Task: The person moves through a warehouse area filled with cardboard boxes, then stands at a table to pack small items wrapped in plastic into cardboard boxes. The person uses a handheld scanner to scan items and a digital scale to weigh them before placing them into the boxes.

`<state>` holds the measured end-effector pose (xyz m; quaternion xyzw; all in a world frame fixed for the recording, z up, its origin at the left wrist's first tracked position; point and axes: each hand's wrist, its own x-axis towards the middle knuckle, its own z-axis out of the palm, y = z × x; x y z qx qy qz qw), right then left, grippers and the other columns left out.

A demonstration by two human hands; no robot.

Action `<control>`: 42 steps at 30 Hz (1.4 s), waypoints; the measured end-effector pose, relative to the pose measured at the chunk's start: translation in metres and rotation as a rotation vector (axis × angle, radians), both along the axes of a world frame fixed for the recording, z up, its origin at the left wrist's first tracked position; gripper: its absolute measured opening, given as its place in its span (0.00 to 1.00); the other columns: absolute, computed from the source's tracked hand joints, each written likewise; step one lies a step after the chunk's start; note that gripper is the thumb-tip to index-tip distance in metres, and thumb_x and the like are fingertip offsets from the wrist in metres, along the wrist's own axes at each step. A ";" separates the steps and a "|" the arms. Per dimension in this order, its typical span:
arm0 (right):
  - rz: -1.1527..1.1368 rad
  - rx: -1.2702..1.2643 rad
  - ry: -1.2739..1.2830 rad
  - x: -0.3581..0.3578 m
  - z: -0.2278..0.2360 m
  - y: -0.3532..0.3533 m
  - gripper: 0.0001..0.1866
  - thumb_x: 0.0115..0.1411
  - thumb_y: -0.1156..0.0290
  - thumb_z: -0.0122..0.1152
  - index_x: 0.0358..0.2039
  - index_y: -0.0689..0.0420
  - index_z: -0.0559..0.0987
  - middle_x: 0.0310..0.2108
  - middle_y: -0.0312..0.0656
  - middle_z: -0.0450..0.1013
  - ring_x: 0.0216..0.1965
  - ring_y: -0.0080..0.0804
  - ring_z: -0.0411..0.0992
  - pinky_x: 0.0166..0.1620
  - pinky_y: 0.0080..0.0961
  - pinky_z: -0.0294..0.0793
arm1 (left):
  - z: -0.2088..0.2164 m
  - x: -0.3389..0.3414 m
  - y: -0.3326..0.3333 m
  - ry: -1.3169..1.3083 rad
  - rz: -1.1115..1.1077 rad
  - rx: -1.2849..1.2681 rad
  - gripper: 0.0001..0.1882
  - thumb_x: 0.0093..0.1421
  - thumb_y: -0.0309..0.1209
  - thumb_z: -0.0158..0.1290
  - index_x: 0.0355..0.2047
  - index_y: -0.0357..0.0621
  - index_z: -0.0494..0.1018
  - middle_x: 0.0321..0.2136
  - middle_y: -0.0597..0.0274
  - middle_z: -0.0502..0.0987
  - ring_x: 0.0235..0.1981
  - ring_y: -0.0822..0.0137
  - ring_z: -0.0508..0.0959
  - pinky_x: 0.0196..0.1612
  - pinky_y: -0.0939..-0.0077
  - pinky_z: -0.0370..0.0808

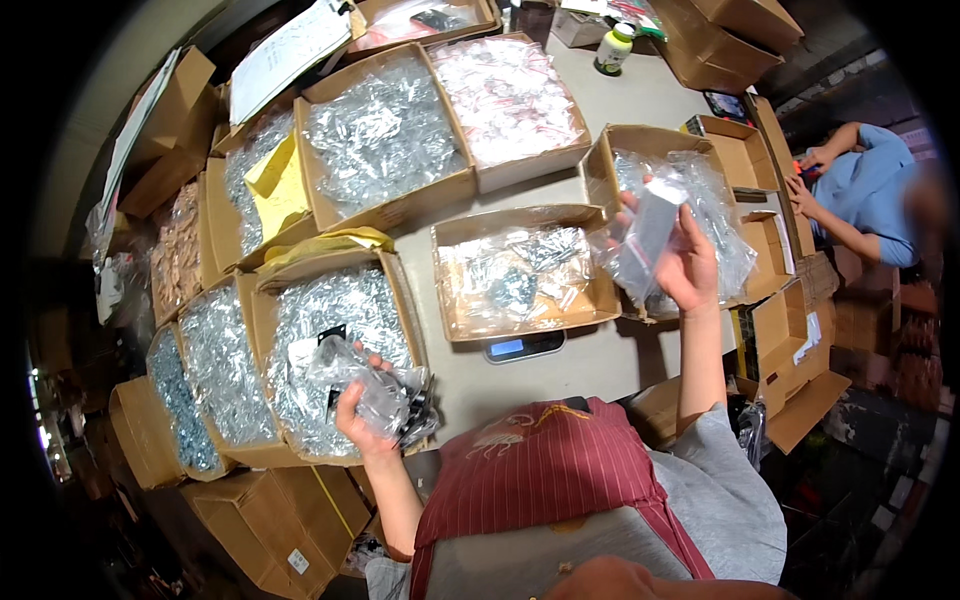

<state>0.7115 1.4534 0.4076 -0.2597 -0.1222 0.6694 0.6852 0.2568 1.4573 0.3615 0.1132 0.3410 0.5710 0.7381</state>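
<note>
My left hand (362, 418) is closed around a bunch of clear plastic bags (372, 385) with dark parts among them. It is over the front-left carton (400, 300), which is full of small clear packets. Raised on the right, my right hand (690, 262) grips a clear plastic bag (650, 235); its contents look greyish and cannot be made out. Below that hand stands a carton (600, 165) of larger clear bags. Between my hands, a shallow carton (530, 325) with some clear packets inside rests over a small digital scale (525, 346).
Cartons of clear packets (385, 130) and white-and-red packets (510, 100) line the table's back. A yellow envelope (278, 190) lies in one carton. A green bottle (613, 50) stands far back. Small cartons (775, 330) edge the right side, where a person in blue (870, 190) works.
</note>
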 end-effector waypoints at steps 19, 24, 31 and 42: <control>0.915 0.310 -1.191 -0.113 -0.036 -0.047 0.19 0.61 0.72 0.59 0.53 0.57 0.75 0.42 0.46 0.78 0.44 0.36 0.77 0.46 0.32 0.75 | -0.007 -0.006 -0.001 -0.117 -0.016 0.009 0.36 0.53 0.30 0.55 0.62 0.34 0.58 0.44 0.46 0.73 0.48 0.54 0.74 0.58 0.65 0.70; 0.581 0.354 -1.549 -0.112 -0.014 0.015 0.21 0.58 0.61 0.63 0.49 0.57 0.77 0.39 0.43 0.75 0.45 0.43 0.72 0.51 0.38 0.71 | -0.001 -0.001 0.001 -0.038 -0.003 -0.007 0.37 0.53 0.33 0.56 0.61 0.32 0.57 0.43 0.50 0.70 0.46 0.57 0.74 0.52 0.68 0.73; 0.491 0.179 -1.138 -0.134 -0.058 0.033 0.08 0.55 0.67 0.67 0.29 0.57 0.77 0.35 0.40 0.74 0.42 0.34 0.72 0.50 0.31 0.69 | 0.000 0.001 0.002 -0.041 0.009 0.008 0.39 0.53 0.33 0.56 0.63 0.33 0.56 0.43 0.50 0.70 0.46 0.56 0.72 0.53 0.67 0.72; 0.050 -0.261 -0.549 -0.048 -0.035 0.044 0.11 0.56 0.79 0.61 0.25 0.53 0.67 0.34 0.45 0.76 0.39 0.30 0.77 0.45 0.28 0.79 | 0.007 0.006 0.004 -0.008 0.015 -0.058 0.38 0.51 0.32 0.52 0.63 0.32 0.57 0.44 0.48 0.69 0.46 0.57 0.71 0.55 0.66 0.69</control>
